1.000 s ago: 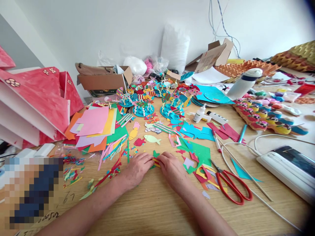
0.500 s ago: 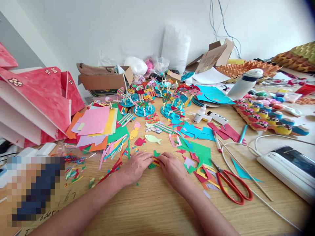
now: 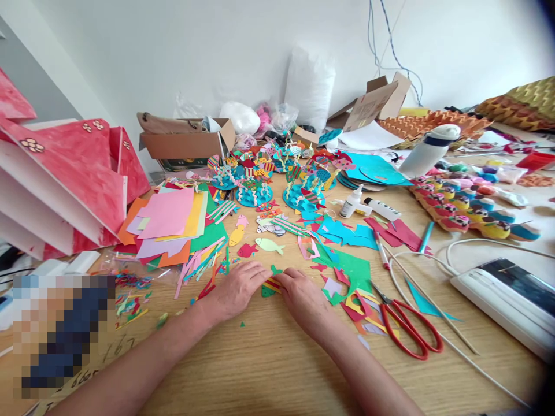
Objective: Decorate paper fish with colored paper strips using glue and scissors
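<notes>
A small green paper fish (image 3: 267,291) lies on the table between my hands, with yellow and red paper strips (image 3: 273,283) across its middle. My left hand (image 3: 243,290) is closed, its fingertips pressed on the left end of the strips. From the other side my right hand (image 3: 302,296) pinches at their right end, fingers together. Both sets of fingertips cover the strip ends. Beyond them lie a pale green paper fish (image 3: 267,246), a red one (image 3: 247,249) and a yellow one (image 3: 236,236).
Red-handled scissors (image 3: 411,329) and paper offcuts (image 3: 359,306) lie to the right, near a white cable (image 3: 392,271). Coloured paper sheets (image 3: 167,214) are stacked at left. Glue bottles (image 3: 352,202) and blue-based fish models (image 3: 299,196) stand farther back.
My left hand has shifted slightly upward, and a little more of the green fish and its strips shows between my hands. The view has also moved slightly.
</notes>
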`<state>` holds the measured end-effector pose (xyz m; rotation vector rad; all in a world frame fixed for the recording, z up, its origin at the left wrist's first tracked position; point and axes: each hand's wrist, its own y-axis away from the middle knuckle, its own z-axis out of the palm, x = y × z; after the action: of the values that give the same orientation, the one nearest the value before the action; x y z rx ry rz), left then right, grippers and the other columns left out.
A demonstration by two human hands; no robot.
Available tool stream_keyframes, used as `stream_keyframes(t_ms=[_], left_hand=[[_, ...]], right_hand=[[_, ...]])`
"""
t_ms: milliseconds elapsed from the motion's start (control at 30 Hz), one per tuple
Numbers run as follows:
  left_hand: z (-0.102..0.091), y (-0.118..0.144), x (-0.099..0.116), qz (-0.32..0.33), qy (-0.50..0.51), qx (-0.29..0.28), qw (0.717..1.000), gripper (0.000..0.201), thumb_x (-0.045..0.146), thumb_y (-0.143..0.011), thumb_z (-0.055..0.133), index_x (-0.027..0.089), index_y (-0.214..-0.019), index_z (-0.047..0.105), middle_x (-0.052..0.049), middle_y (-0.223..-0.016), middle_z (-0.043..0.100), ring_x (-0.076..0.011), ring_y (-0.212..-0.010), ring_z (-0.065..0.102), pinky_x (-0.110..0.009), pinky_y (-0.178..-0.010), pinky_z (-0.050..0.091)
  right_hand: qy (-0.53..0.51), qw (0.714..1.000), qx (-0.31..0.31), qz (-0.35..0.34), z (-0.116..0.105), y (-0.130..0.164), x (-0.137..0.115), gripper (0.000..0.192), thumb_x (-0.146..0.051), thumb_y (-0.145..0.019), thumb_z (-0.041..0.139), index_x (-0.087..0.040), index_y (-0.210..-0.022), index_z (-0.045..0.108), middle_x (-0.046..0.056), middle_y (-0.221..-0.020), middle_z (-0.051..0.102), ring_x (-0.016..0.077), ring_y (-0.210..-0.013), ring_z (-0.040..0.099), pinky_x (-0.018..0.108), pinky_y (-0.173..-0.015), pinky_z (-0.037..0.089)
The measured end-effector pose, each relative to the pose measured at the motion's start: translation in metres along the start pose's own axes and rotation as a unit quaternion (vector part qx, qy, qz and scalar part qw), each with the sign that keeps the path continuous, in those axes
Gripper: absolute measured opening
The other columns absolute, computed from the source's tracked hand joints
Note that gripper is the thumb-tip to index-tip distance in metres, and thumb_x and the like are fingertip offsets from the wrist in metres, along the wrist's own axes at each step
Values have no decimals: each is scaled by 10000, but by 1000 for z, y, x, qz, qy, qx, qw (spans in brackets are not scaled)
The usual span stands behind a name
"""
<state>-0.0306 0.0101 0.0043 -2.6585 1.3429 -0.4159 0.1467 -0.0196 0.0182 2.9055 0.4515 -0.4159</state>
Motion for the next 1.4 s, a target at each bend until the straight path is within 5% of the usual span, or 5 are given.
stream_keyframes(t_ms=[333,1133,1400], left_hand=[[-2,0,4,7,-10,-42,999,259,163,-864,371,146,-1083,508,-46,-1051,578,-155,-1003,482,-319,-890,401],[3,5,1,8,-23,-43,999,289,158,-853,395,183,-1125,490,-41,-1095,559,-164,-1043,449,-341,-898,379],[5,8,-5,29,-16,-41,999,311,124,-859,343,158,-1137,477,-65,-1132,543,-170,-1085,430,-336,-922,373]], right_hand=[[31,999,-11,-26,-4,4,-5,337,-47,-790,337,-225,-926,589,48,-858,553,150,-807,504,233,-673,346],[43,998,31,-46,-3,17,8,322,-5,-737,398,-209,-898,588,34,-828,568,166,-781,487,247,-678,355],[24,991,69,-108,1,20,7,317,-65,-800,411,-235,-1027,554,31,-1027,577,187,-972,457,288,-799,391]])
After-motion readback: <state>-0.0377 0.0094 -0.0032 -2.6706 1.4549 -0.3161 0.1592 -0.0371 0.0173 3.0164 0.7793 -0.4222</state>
